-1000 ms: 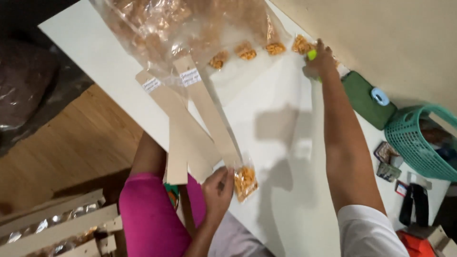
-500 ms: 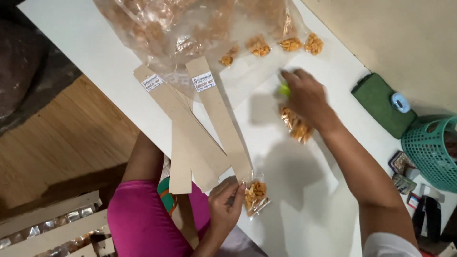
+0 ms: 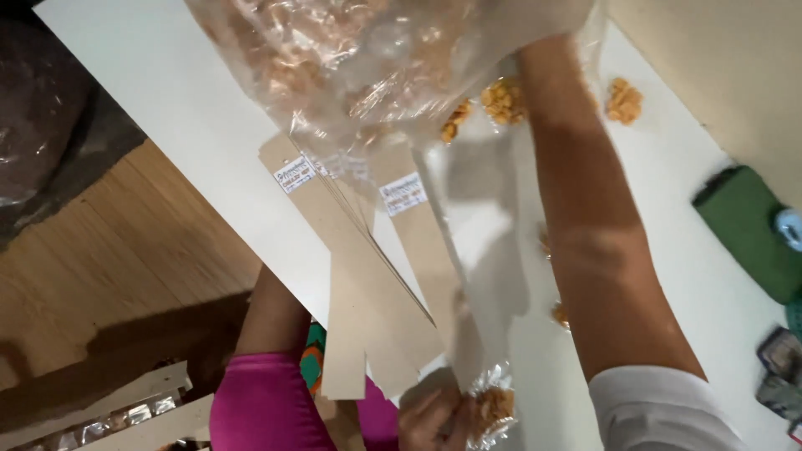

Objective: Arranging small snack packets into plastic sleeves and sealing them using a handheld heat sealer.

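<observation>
My left fingers [image 3: 430, 413] pinched a snack packet [image 3: 491, 411] at the worktop [image 3: 167, 125] edge. My right arm [image 3: 597, 250] reached into the big bag [image 3: 376, 67]; those fingers were hidden, so I couldn't tell their state. I judged the next move needed a card strip [image 3: 368, 301].

This looks like a small home packing spot, snack work done by hand. A plain white table [image 3: 192, 159] stands over a wood-look floor [image 3: 109, 267]. A big clear bag [image 3: 351, 67] of orange snacks sits on it, with small piles [image 3: 622, 100] loose on the top. Cardboard strips [image 3: 359, 292] with little labels lie across the edge. More strips with filled packets [image 3: 100, 418] wait on the floor. A bare beige wall [image 3: 718, 58] runs beside the table.
</observation>
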